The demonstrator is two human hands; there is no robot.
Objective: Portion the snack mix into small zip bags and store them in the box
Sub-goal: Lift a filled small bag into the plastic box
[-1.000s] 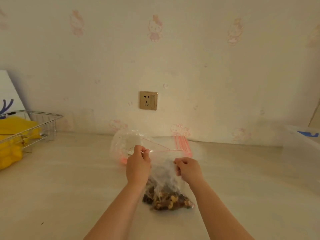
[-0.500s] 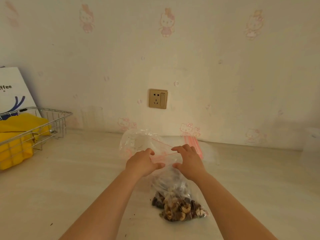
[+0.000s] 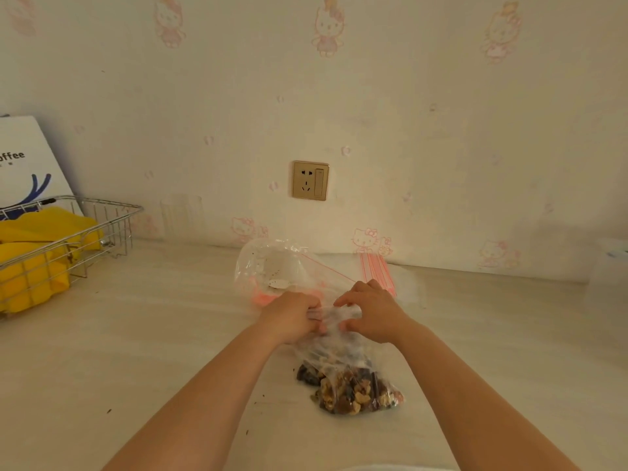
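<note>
We reach both bare forearms forward; our left hand (image 3: 291, 317) and right hand (image 3: 371, 313) sit close together, fingers curled and pinching, thumbs nearly touching.

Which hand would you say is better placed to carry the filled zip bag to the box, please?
Probably the right hand: it pinches the zip bag, and the box stands at the right.

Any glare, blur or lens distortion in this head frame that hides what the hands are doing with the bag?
Head view: soft, warm light; wide-angle bending at the edges; left hand and right hand slightly soft; clear zip bag catches mild sheen, its seal unreadable.
</note>
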